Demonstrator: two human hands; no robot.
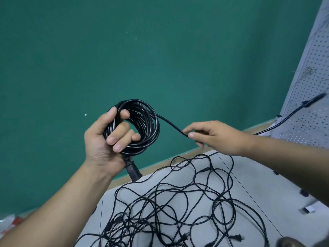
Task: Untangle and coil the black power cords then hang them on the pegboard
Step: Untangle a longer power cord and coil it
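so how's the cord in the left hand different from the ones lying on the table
The coiled cord is wound in tight stacked loops; the tangled cords sprawl in loose, crossing loops. The coiled cord is held up in the left hand, its tail pinched by the right hand; the tangled cords lie flat on the table. Both are black with plugs.

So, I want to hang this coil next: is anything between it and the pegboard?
No object blocks it. Between the coil in the left hand and the pegboard is only the right hand, pinching the coil's loose strand. A cord lies against the board.
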